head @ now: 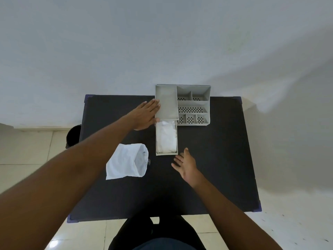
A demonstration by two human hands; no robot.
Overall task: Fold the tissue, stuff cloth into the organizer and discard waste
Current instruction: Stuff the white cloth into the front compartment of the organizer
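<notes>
Head view cuts a dark bin [73, 135] mostly behind the black table [216, 168], left of it. The grey organizer [193, 105] has its drawer [166, 153] pulled out toward the person, white cloth [166, 139] packed inside (its far end hidden under the housing). Left hand [146, 115] lies flat, fingers spread, against the organizer's side; right hand [186, 166] hovers open, empty, near the drawer front. A white bag [128, 163] lies left of the drawer.

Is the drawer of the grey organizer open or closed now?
Open. The drawer is pulled out toward the person, out of the organizer, and white cloth fills it.
</notes>
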